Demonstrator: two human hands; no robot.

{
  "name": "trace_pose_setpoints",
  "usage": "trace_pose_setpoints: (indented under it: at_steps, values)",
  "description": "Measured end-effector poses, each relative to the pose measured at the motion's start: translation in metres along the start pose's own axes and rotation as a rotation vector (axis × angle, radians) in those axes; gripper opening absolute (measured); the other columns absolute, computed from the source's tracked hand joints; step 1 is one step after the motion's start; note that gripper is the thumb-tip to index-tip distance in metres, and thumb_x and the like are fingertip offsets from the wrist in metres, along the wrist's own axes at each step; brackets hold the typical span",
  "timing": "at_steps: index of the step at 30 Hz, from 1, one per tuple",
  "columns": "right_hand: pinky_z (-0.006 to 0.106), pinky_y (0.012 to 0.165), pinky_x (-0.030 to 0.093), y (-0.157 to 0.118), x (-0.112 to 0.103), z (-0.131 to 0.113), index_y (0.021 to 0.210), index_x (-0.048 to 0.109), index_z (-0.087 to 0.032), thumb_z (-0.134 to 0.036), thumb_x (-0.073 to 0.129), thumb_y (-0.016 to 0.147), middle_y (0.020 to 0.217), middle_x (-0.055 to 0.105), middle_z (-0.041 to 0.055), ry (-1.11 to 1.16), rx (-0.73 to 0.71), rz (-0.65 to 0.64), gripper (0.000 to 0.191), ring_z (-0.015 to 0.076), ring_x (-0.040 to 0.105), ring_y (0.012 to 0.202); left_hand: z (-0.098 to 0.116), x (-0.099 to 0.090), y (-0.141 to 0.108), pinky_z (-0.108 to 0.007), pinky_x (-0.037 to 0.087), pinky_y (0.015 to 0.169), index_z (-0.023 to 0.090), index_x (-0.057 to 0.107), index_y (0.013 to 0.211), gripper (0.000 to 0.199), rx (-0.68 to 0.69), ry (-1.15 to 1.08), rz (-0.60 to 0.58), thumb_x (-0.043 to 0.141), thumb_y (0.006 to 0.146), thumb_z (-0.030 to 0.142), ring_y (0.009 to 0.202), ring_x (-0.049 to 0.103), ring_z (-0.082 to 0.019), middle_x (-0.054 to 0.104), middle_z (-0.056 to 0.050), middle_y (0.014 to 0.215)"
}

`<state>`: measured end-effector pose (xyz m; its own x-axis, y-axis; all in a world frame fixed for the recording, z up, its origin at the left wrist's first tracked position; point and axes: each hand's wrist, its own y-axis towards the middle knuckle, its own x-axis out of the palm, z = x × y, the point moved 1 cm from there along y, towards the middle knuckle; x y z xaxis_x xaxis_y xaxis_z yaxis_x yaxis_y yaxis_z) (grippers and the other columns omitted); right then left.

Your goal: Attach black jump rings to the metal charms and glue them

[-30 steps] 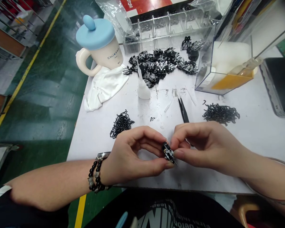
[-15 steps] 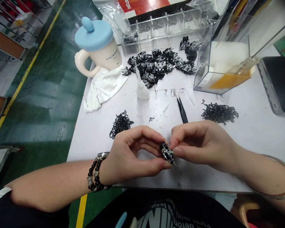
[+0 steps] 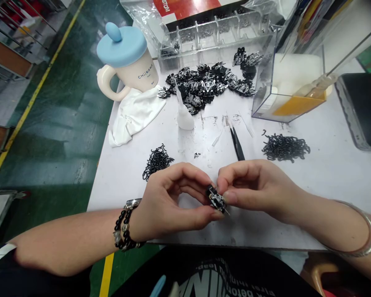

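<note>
Just above the front edge of the table (image 3: 259, 233), the left hand (image 3: 170, 202) and right hand (image 3: 256, 187) meet, fingers curled almost shut, pinching a small black-and-silver part (image 3: 216, 199) from both sides, which seems to steady it. Tweezers (image 3: 237, 144) lie just beyond, within easy reach, between a pile of black clips (image 3: 157, 161) and a second pile (image 3: 285, 147). Farther off are a squeeze bottle (image 3: 184, 117), a heap of similar parts (image 3: 200, 84), a cloth (image 3: 135, 117), a lidded mug (image 3: 126, 57), and a compartment tray (image 3: 213, 41).
</note>
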<state>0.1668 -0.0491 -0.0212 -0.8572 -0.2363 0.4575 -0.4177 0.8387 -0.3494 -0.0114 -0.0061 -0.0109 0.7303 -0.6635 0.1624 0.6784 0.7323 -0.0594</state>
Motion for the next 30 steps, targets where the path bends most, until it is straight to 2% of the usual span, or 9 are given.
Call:
trace_pose_setpoints:
  at_steps: [4,9,15,25,30]
  values:
    - [0.011,0.060,0.047,0.001,-0.001,0.001,0.076,0.068,-0.017,-0.017,0.071,0.073,0.073,0.066,-0.0004,0.113,-0.011,-0.047,0.005,0.0037,0.058,0.065,-0.001,0.000,0.000,-0.013,0.055,0.065,0.016,0.062,0.088,0.041,0.008,0.005,-0.001,0.076,0.055,-0.004,0.067,0.067,-0.010,0.069,0.000,0.079]
    - [0.009,0.066,0.048,0.001,0.000,0.004,0.078,0.068,-0.017,-0.013,0.070,0.074,0.076,0.067,-0.0016,0.168,-0.039,-0.075,0.005,0.0027,0.061,0.070,0.000,-0.001,-0.001,-0.015,0.055,0.064,0.016,0.061,0.087,0.040,0.024,0.040,0.012,0.078,0.055,0.000,0.067,0.065,-0.010,0.069,-0.001,0.079]
    - [0.008,0.067,0.048,0.002,0.001,0.006,0.079,0.068,-0.016,-0.011,0.068,0.076,0.076,0.065,-0.0032,0.186,-0.098,-0.105,0.006,0.0007,0.060,0.071,0.001,0.000,0.001,-0.016,0.056,0.063,0.015,0.062,0.085,0.040,0.044,0.041,0.021,0.076,0.052,-0.004,0.065,0.065,-0.011,0.069,-0.002,0.077]
    - [0.013,0.064,0.048,0.003,0.001,0.011,0.076,0.067,-0.019,-0.019,0.072,0.074,0.073,0.064,-0.0022,0.117,-0.118,-0.017,0.005,0.0040,0.059,0.069,0.001,-0.001,-0.002,-0.016,0.056,0.065,0.013,0.061,0.085,0.038,0.070,0.068,0.039,0.078,0.054,-0.001,0.066,0.065,-0.010,0.067,-0.001,0.076]
    - [0.018,0.061,0.046,-0.001,0.006,0.008,0.078,0.064,-0.018,-0.020,0.066,0.079,0.073,0.061,-0.0006,-0.071,-0.254,0.065,0.003,0.0070,0.056,0.069,0.000,-0.001,0.000,-0.017,0.057,0.066,0.014,0.060,0.087,0.036,0.053,0.042,0.034,0.078,0.058,0.003,0.068,0.066,-0.011,0.067,-0.002,0.077]
